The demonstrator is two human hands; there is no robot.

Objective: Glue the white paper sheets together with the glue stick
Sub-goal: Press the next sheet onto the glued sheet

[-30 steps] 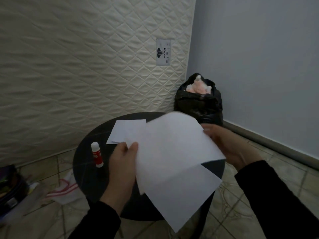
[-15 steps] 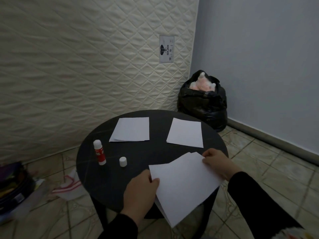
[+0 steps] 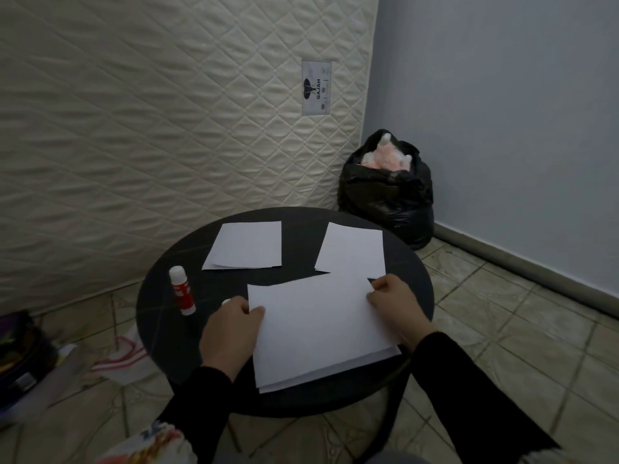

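Observation:
Two stacked white paper sheets (image 3: 318, 329) lie on the near part of the round black table (image 3: 160, 296), their lower edges slightly offset. My left hand (image 3: 231, 333) pinches their left edge, and my right hand (image 3: 395, 306) pinches the upper right corner. A red-and-white glue stick (image 3: 182, 291) stands uncapped at the table's left; its white cap (image 3: 226, 301) peeks out just behind my left hand. A small pile of white sheets (image 3: 246, 246) rests at the back left, and a single sheet (image 3: 353, 251) at the back right.
A quilted mattress (image 3: 167, 112) leans against the wall behind the table. A black rubbish bag (image 3: 385, 189) sits in the corner to the right. Bags and cloth (image 3: 40, 360) clutter the tiled floor at the left.
The sheets were held up in the air a second ago; both hands have brought them down flat onto the table and squared them into a stack.

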